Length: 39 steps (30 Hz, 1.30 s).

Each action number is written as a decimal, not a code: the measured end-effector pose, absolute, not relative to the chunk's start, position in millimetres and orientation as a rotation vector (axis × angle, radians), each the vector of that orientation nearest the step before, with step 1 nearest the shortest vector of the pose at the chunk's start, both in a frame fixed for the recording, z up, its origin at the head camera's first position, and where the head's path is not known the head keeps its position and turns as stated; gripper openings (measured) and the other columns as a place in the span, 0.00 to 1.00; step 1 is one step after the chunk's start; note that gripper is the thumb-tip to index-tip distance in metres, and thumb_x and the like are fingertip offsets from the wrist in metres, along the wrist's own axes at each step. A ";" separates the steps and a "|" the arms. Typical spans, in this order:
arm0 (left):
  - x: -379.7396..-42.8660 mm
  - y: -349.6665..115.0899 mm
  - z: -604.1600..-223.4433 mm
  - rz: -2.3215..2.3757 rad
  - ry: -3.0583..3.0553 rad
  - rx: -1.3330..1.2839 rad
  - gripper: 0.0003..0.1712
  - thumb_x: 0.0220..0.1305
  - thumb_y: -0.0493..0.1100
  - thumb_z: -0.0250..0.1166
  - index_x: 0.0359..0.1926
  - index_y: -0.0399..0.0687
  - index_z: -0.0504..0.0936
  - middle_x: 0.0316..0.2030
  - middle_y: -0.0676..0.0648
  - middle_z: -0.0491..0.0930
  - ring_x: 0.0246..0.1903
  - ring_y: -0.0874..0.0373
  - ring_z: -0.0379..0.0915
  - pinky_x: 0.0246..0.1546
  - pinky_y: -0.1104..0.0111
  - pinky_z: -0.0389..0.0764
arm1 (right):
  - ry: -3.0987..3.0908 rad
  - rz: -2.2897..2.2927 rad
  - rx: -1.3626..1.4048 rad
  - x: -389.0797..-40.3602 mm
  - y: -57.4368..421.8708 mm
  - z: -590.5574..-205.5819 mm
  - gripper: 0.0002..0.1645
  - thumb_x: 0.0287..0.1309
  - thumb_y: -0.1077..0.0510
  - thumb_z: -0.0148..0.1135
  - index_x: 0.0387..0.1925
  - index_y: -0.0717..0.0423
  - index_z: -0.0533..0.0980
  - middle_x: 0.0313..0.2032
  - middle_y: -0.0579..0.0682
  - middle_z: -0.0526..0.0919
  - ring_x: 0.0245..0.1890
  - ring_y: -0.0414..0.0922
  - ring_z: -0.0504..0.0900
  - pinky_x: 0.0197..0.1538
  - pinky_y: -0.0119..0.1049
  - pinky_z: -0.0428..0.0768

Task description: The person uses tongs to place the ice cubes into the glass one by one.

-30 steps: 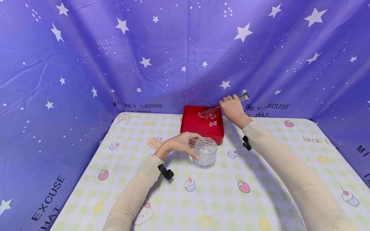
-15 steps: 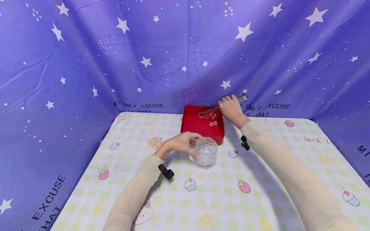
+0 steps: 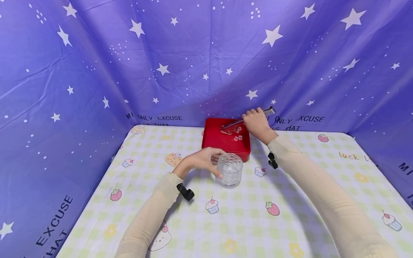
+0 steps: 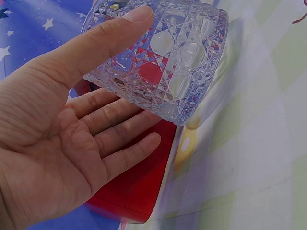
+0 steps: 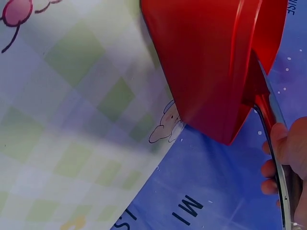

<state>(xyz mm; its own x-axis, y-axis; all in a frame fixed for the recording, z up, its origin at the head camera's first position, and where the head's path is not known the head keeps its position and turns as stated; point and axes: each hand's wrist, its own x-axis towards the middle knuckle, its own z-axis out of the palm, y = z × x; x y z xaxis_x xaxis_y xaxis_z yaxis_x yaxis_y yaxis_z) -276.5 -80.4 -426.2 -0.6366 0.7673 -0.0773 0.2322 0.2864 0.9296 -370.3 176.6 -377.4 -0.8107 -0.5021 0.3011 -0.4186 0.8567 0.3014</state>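
My left hand [image 3: 204, 158] holds a clear cut-glass tumbler [image 3: 229, 171] upright on the tablecloth. In the left wrist view the thumb lies across the tumbler's side, and the other fingers [image 4: 120, 115] extend behind and below it. With my right hand [image 3: 257, 121] I grip metal tongs [image 3: 269, 110], their tips lowered into a red tin [image 3: 222, 145]. Several clear cubes [image 3: 238, 138] lie in the tin's right part, close to the tongs' tips. The right wrist view shows fingers wrapped around the tongs [image 5: 276, 143]; the tin's wall hides the tips there.
The red tin stands at the table's back edge, just behind the tumbler. A purple star-print curtain [image 3: 180, 71] rises directly behind and along both sides. A checked, cartoon-print tablecloth [image 3: 245, 222] covers the table.
My right hand has moved slightly left and lower, and the tongs' tips have shifted a little among the cubes. The left hand and tumbler stay put.
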 end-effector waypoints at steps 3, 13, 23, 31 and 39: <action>-277.0 -80.5 -427.0 1.340 2.039 0.893 0.41 0.44 0.30 0.82 0.62 0.37 0.77 0.57 0.38 0.83 0.58 0.51 0.80 0.63 0.68 0.81 | -2.664 -0.325 0.681 -369.5 177.6 -376.1 0.08 0.67 0.62 0.60 0.38 0.65 0.81 0.38 0.62 0.85 0.42 0.59 0.81 0.51 0.54 0.76; -276.2 -81.3 -426.7 1.318 2.071 0.878 0.42 0.44 0.32 0.83 0.63 0.40 0.77 0.58 0.41 0.82 0.58 0.53 0.79 0.63 0.67 0.80 | -2.697 -0.337 0.677 -368.7 183.3 -378.0 0.09 0.66 0.61 0.61 0.39 0.65 0.81 0.39 0.63 0.85 0.43 0.60 0.81 0.53 0.55 0.77; -275.5 -80.8 -424.8 1.330 2.058 0.879 0.42 0.44 0.30 0.82 0.62 0.38 0.77 0.57 0.40 0.83 0.58 0.52 0.80 0.63 0.68 0.81 | -2.705 -0.322 0.659 -370.8 184.1 -383.6 0.10 0.66 0.60 0.62 0.40 0.66 0.81 0.38 0.63 0.85 0.41 0.60 0.81 0.52 0.55 0.77; -276.1 -81.0 -424.9 1.315 2.072 0.876 0.42 0.43 0.32 0.83 0.63 0.40 0.77 0.57 0.42 0.83 0.57 0.54 0.79 0.62 0.68 0.81 | -2.678 -0.280 0.639 -371.6 183.1 -388.0 0.11 0.64 0.59 0.65 0.38 0.66 0.80 0.36 0.63 0.86 0.40 0.60 0.82 0.51 0.54 0.77; -275.4 -80.5 -425.5 1.308 2.075 0.869 0.43 0.44 0.32 0.83 0.64 0.40 0.76 0.59 0.41 0.82 0.59 0.52 0.79 0.63 0.67 0.80 | -2.657 -0.270 0.618 -372.2 183.3 -391.6 0.11 0.65 0.58 0.64 0.37 0.66 0.79 0.35 0.63 0.85 0.39 0.60 0.82 0.49 0.53 0.76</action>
<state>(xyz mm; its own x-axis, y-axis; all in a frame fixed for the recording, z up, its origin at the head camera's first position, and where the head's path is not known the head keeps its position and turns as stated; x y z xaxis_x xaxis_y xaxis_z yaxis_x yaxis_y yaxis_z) -275.4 -80.5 -425.5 -0.6507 0.7529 -0.0981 0.2361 0.3235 0.9163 -372.2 183.3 -391.6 -0.8234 -0.4583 0.3347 -0.3817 0.8837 0.2710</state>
